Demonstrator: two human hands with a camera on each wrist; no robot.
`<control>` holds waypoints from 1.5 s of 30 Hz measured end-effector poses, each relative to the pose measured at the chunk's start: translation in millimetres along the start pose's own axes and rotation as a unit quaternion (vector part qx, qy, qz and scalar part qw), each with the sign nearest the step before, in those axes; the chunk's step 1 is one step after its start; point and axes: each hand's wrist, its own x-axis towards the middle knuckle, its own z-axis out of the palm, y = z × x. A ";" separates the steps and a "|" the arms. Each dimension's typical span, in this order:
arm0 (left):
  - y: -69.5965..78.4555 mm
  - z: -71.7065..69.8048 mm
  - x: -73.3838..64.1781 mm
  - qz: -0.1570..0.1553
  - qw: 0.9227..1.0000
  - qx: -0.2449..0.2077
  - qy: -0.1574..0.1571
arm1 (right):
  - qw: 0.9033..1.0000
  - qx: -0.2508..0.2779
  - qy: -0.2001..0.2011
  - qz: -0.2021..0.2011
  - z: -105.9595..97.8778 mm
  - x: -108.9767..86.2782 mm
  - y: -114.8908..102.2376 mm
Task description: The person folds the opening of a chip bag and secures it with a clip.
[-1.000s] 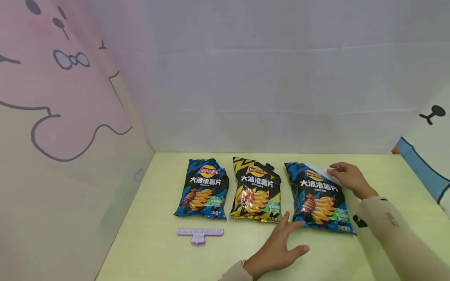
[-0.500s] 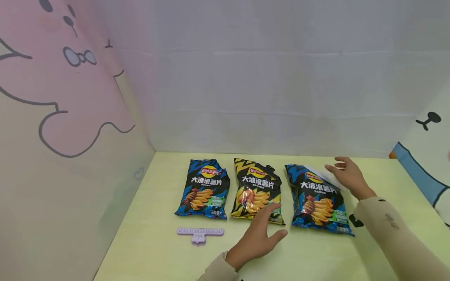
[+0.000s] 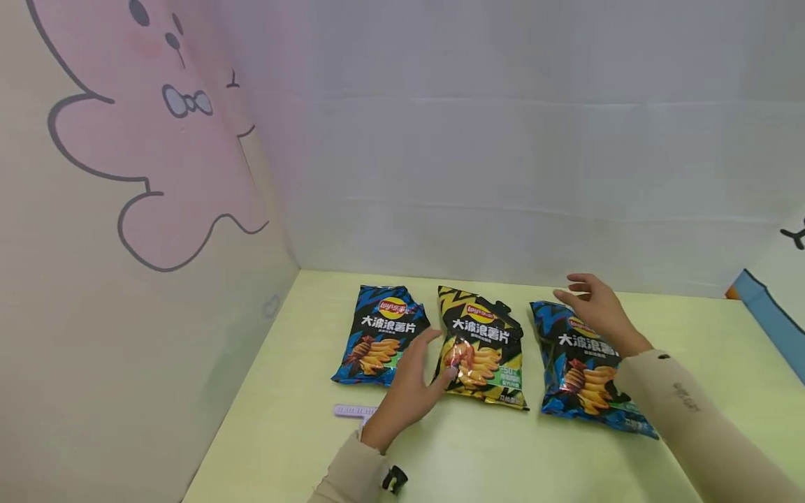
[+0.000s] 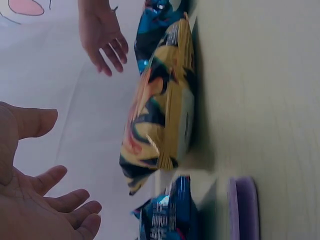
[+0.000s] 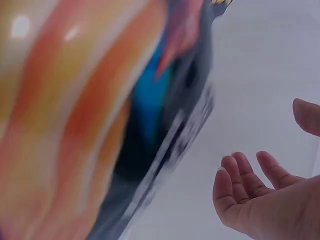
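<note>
A row of three Lay's potato chip bags lies on the table: a blue bag (image 3: 383, 325) at left, a yellow bag (image 3: 484, 349) in the middle, a second blue bag (image 3: 578, 360) at right. My left hand (image 3: 410, 391), fingers spread and holding nothing, hovers between the left and middle bags. It partly hides a purple bag clip (image 3: 351, 411). Over the top of the right blue bag is my right hand (image 3: 597, 311), fingers loosely bent with nothing in them; the forearm covers that bag's right side. A black clip (image 3: 502, 307) sits at the yellow bag's upper right corner.
The pale yellow table (image 3: 478, 461) meets a light fabric wall (image 3: 490, 175) just behind the bags. A side wall with a pink cartoon figure (image 3: 207, 161) bounds the left.
My left hand has moved left from the right blue bag, past the yellow one, toward the purple clip. My right hand has shifted slightly left over the right bag. The head view has turned left.
</note>
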 end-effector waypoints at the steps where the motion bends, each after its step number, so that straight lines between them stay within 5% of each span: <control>1: -3.9 -5.4 0.6 -0.006 1.000 0.002 0.008 | 1.000 0.001 -0.002 -0.006 4.3 0.6 -4.7; 14: -48.5 -57.5 -0.7 -0.023 0.996 0.009 0.087 | 0.996 0.051 -0.058 -0.041 76.4 4.6 -61.1; 32: -68.5 -79.0 7.3 -0.055 0.992 0.016 0.116 | 0.992 0.065 -0.092 -0.063 144.1 5.1 -107.8; 45: -79.8 -90.0 7.2 -0.089 0.990 -0.004 0.110 | 0.987 0.094 -0.119 -0.059 184.1 -0.3 -133.6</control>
